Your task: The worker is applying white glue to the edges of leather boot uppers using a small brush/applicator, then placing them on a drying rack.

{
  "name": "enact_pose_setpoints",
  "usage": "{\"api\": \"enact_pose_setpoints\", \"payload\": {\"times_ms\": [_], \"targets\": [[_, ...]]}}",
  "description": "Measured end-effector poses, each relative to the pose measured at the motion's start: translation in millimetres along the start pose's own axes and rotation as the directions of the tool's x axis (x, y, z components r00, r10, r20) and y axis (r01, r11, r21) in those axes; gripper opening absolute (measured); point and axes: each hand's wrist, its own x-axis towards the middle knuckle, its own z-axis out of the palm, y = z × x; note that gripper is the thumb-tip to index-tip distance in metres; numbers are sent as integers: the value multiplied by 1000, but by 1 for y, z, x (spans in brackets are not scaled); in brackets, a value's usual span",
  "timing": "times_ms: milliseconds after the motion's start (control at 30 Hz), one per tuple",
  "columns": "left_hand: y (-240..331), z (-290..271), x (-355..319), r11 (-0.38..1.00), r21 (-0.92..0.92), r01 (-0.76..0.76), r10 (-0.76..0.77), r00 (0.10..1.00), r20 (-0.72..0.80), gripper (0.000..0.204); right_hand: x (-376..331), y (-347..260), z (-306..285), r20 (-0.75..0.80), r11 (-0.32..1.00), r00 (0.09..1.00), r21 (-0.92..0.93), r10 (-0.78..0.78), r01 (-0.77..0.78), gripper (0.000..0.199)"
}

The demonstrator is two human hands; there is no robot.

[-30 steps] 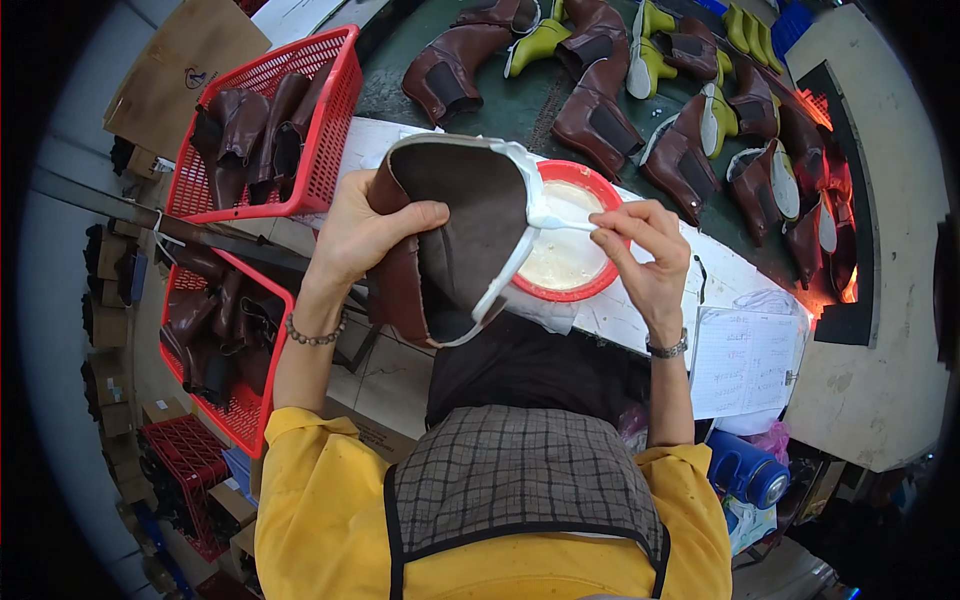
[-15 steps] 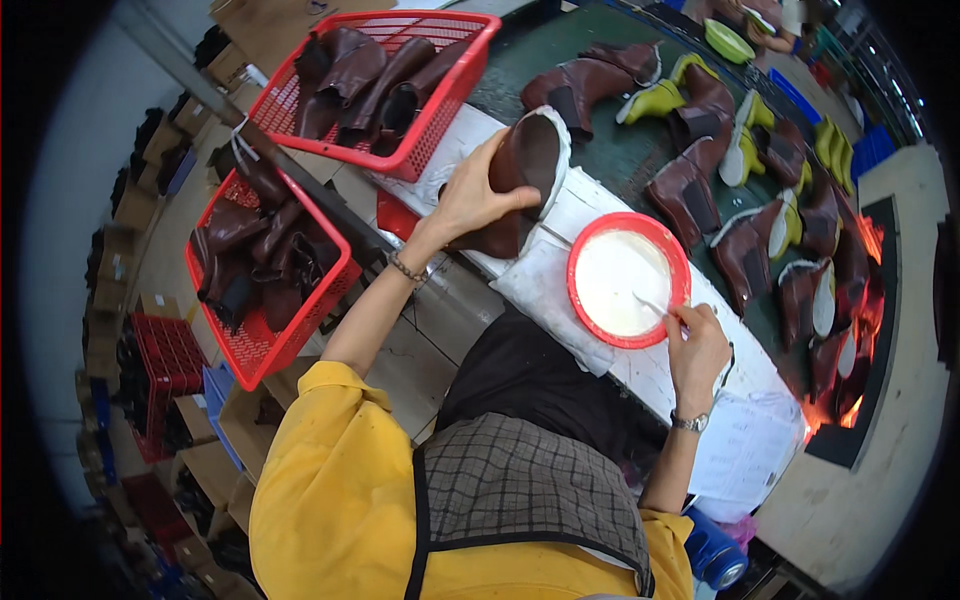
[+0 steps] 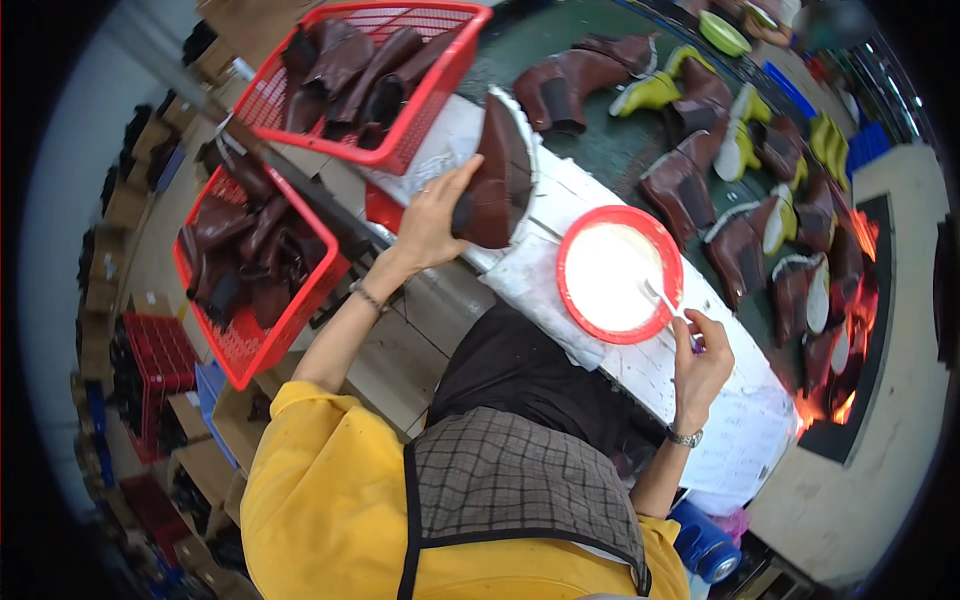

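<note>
Boot upper point(image 3: 492, 200) | red bowl point(image 3: 674, 262): wht liq point(image 3: 608, 280) | bskts point(image 3: 425, 115): brn uppers point(image 3: 342, 58)

Downward fisheye view, head-worn

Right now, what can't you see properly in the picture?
In the head view:
- Dipping end of the white stick in the right hand: lost against the bright white liquid.
- Far side of the brown boot at the left hand: hidden by the boot itself.
- Marks on the paper: too blurred.
- Person at the top: partly cut off by the picture's edge.
</note>
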Motion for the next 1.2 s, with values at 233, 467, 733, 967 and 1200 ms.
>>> {"api": "enact_pose_setpoints", "payload": {"times_ms": [233,467,733,967,1200], "targets": [[61,-26,2,978,-210,-10,-2,998,-56,109,5,-23,-17,-203,997,979,67,-20,34,10],[115,-29,4,893,-438,-106,149,987,66,103,21,-38,-5,-103,903,983,391,-149,178,12],[131,-33,4,882,-354,-312,351,935,50,101,64,-32,-14,-269,852,937,415,-221,320,18],[119,-15,17,864,-327,-382,301,914,-271,128,28,-36,-6,-259,815,935,469,-242,341,23],[92,11,35,825,-75,-560,464,747,-475,99,2,-47,-10,-189,807,942,486,-278,336,23]]}}
